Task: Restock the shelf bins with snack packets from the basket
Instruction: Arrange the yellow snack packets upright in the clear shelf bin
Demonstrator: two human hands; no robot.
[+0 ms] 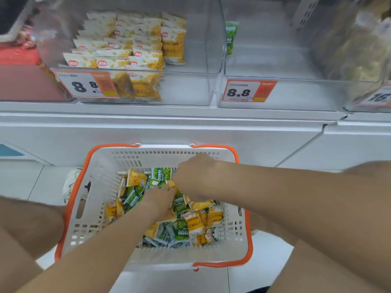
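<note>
Upper left: clear bin (201, 60) w/ yellow packets (135, 45); upper centre-right: near-empty bin (275, 60) w/ one green packet (231, 37), price tag (245, 92) on front. Lower centre: white basket (101, 187) on floor (264, 261), full of mixed snack packets (190, 225). Left hand (160, 197) & right hand (194, 174) meet in the pile, fingers buried, so can't tell their grip.

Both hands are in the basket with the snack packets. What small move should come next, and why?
Probably gather green packets with the left hand and right hand and lift them toward the right bin: only one green packet shows there, while the left bin already holds many yellow packets.
</note>
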